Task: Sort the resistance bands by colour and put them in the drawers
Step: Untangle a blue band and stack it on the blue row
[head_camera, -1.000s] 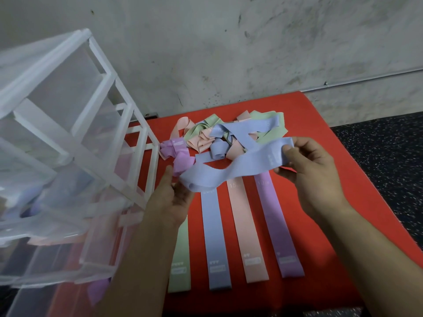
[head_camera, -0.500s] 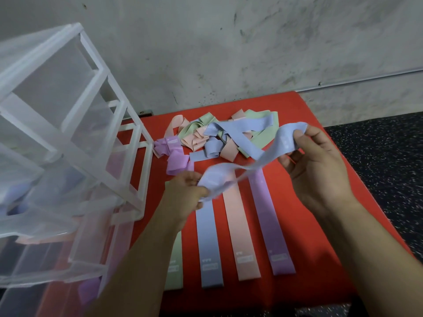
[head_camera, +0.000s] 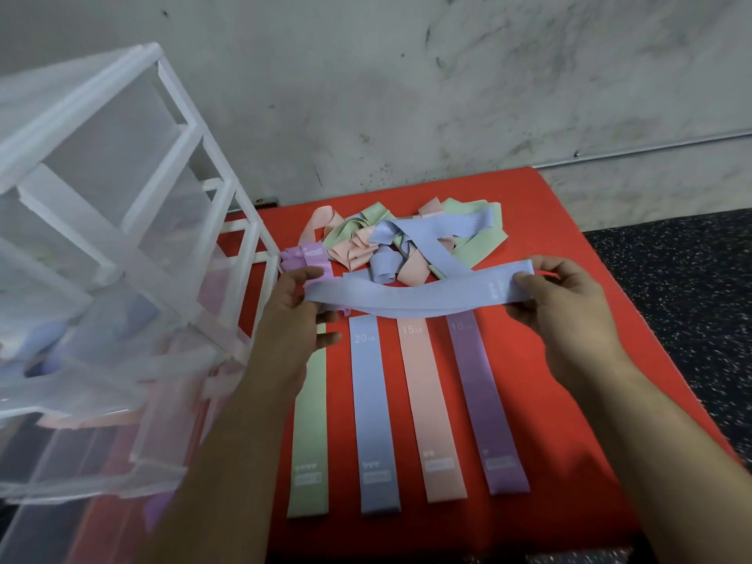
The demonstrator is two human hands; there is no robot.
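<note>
My left hand (head_camera: 291, 319) and right hand (head_camera: 569, 315) each pinched one end of a blue band (head_camera: 407, 297), held flat above the red desk (head_camera: 549, 230). It was the sorting step, I judged: next the band needed laying on the blue strip (head_camera: 372, 400) below, with the tangled pile (head_camera: 354, 246) and drawers (head_camera: 122, 238) waiting.

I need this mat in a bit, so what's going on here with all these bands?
A person is sorting resistance bands by colour. The left hand and right hand hold a blue band by its ends, above the red mat. Below it, a green band, a second blue band, a pink band and a purple band lie side by side. Behind them sits a tangled pile of unsorted bands. The clear drawer unit on the left shows blue and pink shapes inside, likely bands.
</note>
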